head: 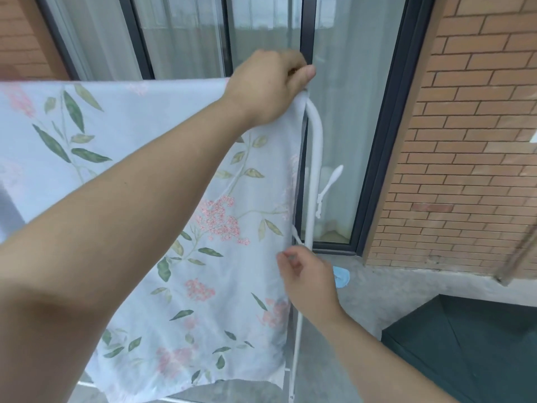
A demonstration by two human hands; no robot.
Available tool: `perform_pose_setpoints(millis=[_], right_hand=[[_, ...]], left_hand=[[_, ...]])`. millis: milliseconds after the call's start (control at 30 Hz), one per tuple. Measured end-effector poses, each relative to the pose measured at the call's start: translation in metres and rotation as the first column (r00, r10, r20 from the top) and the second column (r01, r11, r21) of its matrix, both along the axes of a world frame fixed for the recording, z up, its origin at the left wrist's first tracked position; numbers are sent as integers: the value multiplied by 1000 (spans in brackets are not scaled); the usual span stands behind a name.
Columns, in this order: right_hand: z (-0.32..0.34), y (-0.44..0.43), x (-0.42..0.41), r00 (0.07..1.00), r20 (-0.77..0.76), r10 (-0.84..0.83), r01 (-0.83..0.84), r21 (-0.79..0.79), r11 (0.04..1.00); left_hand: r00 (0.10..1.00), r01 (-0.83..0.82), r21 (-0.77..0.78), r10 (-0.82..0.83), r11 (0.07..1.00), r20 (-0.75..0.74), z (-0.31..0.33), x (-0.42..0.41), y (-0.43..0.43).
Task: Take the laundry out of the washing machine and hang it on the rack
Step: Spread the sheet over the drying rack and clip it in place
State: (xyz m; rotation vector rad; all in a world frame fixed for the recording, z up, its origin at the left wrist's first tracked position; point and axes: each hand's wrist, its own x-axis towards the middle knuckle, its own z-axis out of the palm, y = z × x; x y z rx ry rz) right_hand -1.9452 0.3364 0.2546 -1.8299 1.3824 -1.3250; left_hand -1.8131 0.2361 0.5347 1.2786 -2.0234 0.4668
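A pale blue sheet [162,175] printed with green leaves and pink flowers hangs over the top bar of a white drying rack [315,158]. Its right edge falls beside the rack's curved side post. My left hand [270,85] grips the sheet's upper right corner at the top of the rack, thumb pointing right. My right hand [308,279] is lower down at the sheet's right edge beside the post, and its curled fingers pinch the edge of the cloth. The washing machine is out of view.
Behind the rack stands a glass door in a dark frame [380,158] with white curtains inside. A brick wall [470,141] rises on the right. A dark green surface [470,350] lies low right on the concrete floor, and a small blue object [342,277] lies near the door.
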Motion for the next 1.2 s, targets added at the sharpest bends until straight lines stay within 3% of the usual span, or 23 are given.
perform_pose_setpoints(millis=[67, 167, 233, 367, 467, 567, 867, 1200], right_hand=[[41, -6, 0, 996, 81, -36, 51, -192, 980], [105, -28, -8, 972, 182, -148, 215, -442, 871], [143, -46, -11, 962, 190, -197, 267, -497, 826], [202, -80, -10, 977, 144, -157, 202, -395, 896], [236, -97, -6, 985, 170, -16, 60, -255, 965], [245, -108, 0, 985, 171, 36, 2, -216, 976], [263, -111, 5, 989, 150, 0, 57, -379, 924], [297, -124, -6, 890, 437, -130, 312, -378, 872]], left_hand=[[997, 16, -2, -16, 1000, -77, 3, 10, 2], [990, -98, 7, 99, 995, -101, 5, 33, 0], [973, -190, 11, 189, 982, -131, 2, 49, -2], [942, -317, -16, 313, 948, -122, -9, 66, 0], [946, -312, -41, 306, 949, -105, -13, 69, 2], [957, -277, -59, 271, 959, -102, -15, 67, 3], [967, -254, -148, 253, 956, -25, -14, 79, 8], [935, -354, -243, 343, 903, -88, -6, 86, 10]])
